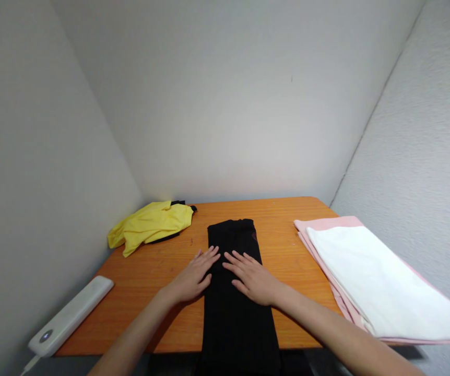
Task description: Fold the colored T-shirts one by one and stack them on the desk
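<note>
The black garment (235,292) lies folded lengthwise mid-table, hanging over the near edge. My left hand (194,277) and right hand (253,279) press flat on it, fingers spread (gripping nothing). Yellow cloth (150,225) sits far-left; white and pink fabric (369,277) lies right.

folded garment (235,318) ctr table (287,245) | crumpled top (150,224) L-rear | stack (366,277) R | pwr bank (70,316) L-front

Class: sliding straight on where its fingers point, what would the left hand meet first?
The left hand would likely meet only more of the black garment; the right hand lies close beside that line.
</note>
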### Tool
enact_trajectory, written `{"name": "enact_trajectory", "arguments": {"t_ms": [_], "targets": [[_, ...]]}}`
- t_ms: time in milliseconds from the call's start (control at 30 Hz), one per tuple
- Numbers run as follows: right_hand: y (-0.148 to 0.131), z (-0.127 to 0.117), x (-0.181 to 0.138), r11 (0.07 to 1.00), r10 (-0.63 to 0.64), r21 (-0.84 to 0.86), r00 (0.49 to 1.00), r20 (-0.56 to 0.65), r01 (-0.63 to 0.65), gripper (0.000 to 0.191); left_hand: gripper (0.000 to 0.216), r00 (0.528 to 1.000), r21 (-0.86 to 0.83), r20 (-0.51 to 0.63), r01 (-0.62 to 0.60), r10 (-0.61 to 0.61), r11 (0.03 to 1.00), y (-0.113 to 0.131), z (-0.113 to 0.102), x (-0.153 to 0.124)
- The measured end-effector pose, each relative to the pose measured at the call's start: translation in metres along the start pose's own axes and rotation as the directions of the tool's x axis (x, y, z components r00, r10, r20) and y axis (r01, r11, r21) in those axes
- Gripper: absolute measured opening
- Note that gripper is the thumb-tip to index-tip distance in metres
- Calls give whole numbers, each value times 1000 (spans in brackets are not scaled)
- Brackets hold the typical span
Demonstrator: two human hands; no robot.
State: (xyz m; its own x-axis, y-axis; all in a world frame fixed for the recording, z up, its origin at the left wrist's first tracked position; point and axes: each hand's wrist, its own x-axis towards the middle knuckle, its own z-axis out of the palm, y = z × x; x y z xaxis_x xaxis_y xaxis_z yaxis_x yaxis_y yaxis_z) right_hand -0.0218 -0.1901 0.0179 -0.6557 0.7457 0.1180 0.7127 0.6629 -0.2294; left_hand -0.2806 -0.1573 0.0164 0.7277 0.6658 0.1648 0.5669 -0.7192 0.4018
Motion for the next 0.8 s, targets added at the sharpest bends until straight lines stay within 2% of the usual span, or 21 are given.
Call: {"name": "enact_trajectory", "arguments": {"t_ms": [267, 400, 567, 700, 800], "targets": [[1, -8, -1, 1000, 1, 23, 999, 50, -2, 54, 69, 999, 120, 43, 13, -18, 993, -1, 9, -6], [-3, -16, -6, 1000, -1, 28, 999, 44, -1, 58, 65, 1000, 166, 21, 7, -11, 986, 12, 2, -6], [-15, -31, -47, 996, 14, 88, 999, 52, -18, 65, 63, 999, 108, 45, -28, 23, 994, 46, -11, -32], [-20, -34, -82, 991, 14, 131, 988, 156, -35, 65, 66, 991, 60, 126, -59, 51, 996, 60, -3, -50], [-22, -32, -89, 991, 22, 125, 987, 156, -42, 64, 68, 986, 56, 162, -58, 49, 997, 63, 2, -51]]}}
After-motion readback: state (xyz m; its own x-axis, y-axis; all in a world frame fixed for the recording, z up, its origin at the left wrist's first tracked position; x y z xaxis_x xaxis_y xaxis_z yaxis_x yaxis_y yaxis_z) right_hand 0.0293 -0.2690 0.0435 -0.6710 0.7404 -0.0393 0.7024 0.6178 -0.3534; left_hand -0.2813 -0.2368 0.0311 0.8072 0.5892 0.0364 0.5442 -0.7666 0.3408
